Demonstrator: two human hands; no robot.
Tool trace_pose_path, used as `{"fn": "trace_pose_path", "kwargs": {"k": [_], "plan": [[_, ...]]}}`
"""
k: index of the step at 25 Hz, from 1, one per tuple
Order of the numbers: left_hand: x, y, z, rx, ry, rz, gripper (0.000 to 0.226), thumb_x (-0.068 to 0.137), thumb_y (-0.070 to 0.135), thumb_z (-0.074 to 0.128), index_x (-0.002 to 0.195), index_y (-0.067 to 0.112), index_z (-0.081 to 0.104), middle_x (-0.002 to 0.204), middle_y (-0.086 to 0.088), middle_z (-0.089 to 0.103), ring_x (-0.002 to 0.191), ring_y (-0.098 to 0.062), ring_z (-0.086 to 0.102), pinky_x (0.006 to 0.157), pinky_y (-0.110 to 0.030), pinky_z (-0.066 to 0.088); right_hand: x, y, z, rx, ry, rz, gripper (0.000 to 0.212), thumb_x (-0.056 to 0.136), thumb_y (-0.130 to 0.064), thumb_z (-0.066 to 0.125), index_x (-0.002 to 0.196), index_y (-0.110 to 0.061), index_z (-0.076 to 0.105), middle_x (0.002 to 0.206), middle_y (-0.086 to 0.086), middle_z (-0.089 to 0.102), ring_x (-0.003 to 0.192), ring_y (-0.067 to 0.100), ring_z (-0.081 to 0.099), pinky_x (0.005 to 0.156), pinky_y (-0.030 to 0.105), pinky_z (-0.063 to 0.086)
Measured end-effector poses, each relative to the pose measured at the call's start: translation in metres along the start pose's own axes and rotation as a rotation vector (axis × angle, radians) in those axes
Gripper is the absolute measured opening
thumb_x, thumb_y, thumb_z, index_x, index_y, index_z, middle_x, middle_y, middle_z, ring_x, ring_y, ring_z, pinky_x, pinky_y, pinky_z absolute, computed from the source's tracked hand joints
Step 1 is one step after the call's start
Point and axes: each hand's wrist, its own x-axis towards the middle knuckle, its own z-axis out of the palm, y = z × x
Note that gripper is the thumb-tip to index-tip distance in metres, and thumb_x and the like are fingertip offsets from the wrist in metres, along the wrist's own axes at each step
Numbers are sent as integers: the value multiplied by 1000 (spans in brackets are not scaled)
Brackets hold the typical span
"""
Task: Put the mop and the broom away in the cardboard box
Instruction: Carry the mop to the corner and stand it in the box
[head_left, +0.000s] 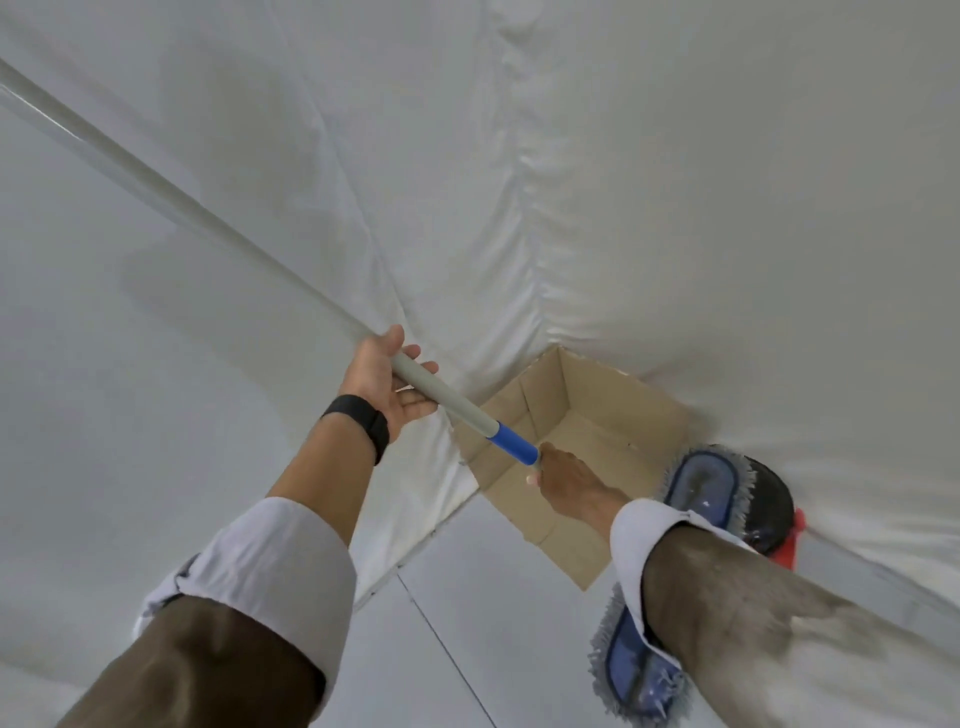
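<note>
White sheet (623, 156) backdrop | mop handle (452, 400) above open cardboard box (613, 415) — left hand (384, 379) curled round grey shaft, right hand (566, 478) gripping below blue sleeve | mop head (701, 483) at box's 4 o'clock | broom head (774, 499) against it

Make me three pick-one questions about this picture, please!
1. Where is the mop head? A in the cardboard box; B beside the box; C on a chair.
2. What colour is the band on the pole? A yellow; B blue; C green.
3. The box is: A open; B taped shut; C squashed flat.
Answers: 1 B, it lies outside the box's wall. 2 B, a blue stretch follows the grey. 3 A, its inside shows.
</note>
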Motion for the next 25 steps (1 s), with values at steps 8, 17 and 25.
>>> {"fn": "trace_pose_path", "kwargs": {"k": [8,17,25], "plan": [[243,73,-3,96,-93,-54,29,92,34,58,103,8,64,112,-19,72,107,-34,68,97,-53,51,245,-70,32,178,110,143,23,100,-15,54,122,-11,56,116,13,65,95,30,60,77,34,43],[497,92,23,190,-126,-138,17,91,30,61,91,13,63,96,-5,73,99,-23,73,96,-49,53,479,-95,73,363,280,372,21,91,4,46,103,-9,57,94,9,56,82,27,53,70,36,39],[672,46,76,243,-123,-327,29,93,26,64,113,5,65,126,-16,65,104,-22,69,86,-36,53,649,-42,88,577,211,544,20,94,1,50,95,-19,53,92,7,59,80,26,56,66,33,39]]}}
